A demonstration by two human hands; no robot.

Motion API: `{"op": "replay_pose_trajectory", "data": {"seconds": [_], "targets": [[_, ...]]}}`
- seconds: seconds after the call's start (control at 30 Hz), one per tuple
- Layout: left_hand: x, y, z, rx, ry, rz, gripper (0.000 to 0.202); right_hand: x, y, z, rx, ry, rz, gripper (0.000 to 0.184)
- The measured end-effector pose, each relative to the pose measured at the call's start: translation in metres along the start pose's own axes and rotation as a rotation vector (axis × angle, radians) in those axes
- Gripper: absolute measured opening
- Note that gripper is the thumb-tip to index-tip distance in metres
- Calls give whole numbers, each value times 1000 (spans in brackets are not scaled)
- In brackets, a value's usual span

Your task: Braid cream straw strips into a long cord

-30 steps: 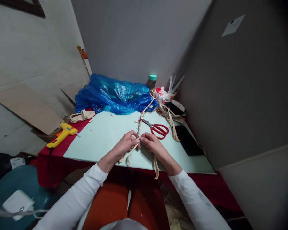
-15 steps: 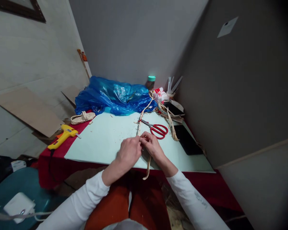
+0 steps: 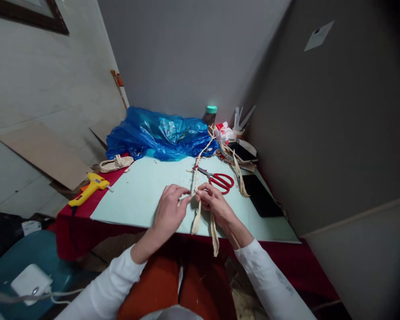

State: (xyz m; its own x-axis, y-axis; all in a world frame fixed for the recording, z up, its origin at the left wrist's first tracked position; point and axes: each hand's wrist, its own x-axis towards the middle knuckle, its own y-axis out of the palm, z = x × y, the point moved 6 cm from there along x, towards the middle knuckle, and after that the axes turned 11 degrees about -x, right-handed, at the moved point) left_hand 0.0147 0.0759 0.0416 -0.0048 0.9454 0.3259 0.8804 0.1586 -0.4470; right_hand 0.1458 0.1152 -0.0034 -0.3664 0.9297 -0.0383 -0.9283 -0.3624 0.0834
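Both hands work a pale straw braid over the light green mat. My left hand pinches one strand near the braid's lower end, fingers closed on it. My right hand grips the braid beside it, fingers curled. Two loose straw strands hang down from my hands past the table's front edge. The braid runs away from me toward the back of the table. Red-handled scissors lie just beyond my right hand.
A crumpled blue plastic bag fills the back of the table. A yellow glue gun and a small woven straw piece lie left on the red cloth. A black phone lies right; a green-capped jar stands behind.
My left hand turned and drew slightly left, its fingers now pinching a strand. A second loose strand has dropped free and hangs beside the first below my hands.
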Motion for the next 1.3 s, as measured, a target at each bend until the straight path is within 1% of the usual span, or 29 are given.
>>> {"op": "replay_pose_trajectory", "data": {"seconds": [0.03,0.1,0.17,0.2,0.27,0.37,0.43,0.5,0.63,0.73,0.8,0.87,0.93,0.97,1.0,1.03,1.13,1.17,1.23,1.3], "targets": [[8,2,7,-131,-75,46,11,0,0,0,14,-1,4,26],[19,18,20,-477,-275,247,19,0,1,0,26,-2,12,27],[23,33,24,-739,-416,397,22,-1,1,-1,22,-1,22,27],[23,37,25,-820,-456,430,22,-1,2,-1,19,-3,32,27],[23,41,27,-888,-502,423,22,-1,3,0,16,-14,53,27],[21,42,34,-889,-555,341,17,-2,6,-1,-10,-16,67,27],[20,40,41,-875,-585,275,15,-3,7,-1,-55,-13,46,28],[20,39,47,-886,-625,234,14,-4,7,-1,-106,-13,34,28],[22,38,52,-926,-689,246,15,-4,9,-1,-139,-16,62,26],[24,38,54,-871,-693,266,18,-4,8,0,-149,-23,54,25],[25,35,54,-755,-633,246,20,-5,8,0,-156,-27,45,24],[29,28,51,-585,-489,181,20,-5,8,0,-161,-28,38,24],[33,21,44,-442,-322,113,15,-5,8,0,-165,-25,32,23],[33,18,41,-412,-270,95,13,-4,7,-1,-170,-23,28,23],[32,18,40,-421,-261,99,11,-4,7,-1,-178,-23,22,22],[31,19,41,-464,-295,124,12,-4,7,-2,-190,-24,16,22],[23,27,46,-660,-495,230,20,-3,5,-4,-279,-45,-5,21],[21,28,46,-703,-535,252,21,-3,4,-4,-325,-58,-5,21],[19,29,46,-732,-554,279,21,-3,3,-1,-448,-99,7,19],[19,29,46,-723,-555,280,18,-6,2,5,-633,-155,20,17]]}}
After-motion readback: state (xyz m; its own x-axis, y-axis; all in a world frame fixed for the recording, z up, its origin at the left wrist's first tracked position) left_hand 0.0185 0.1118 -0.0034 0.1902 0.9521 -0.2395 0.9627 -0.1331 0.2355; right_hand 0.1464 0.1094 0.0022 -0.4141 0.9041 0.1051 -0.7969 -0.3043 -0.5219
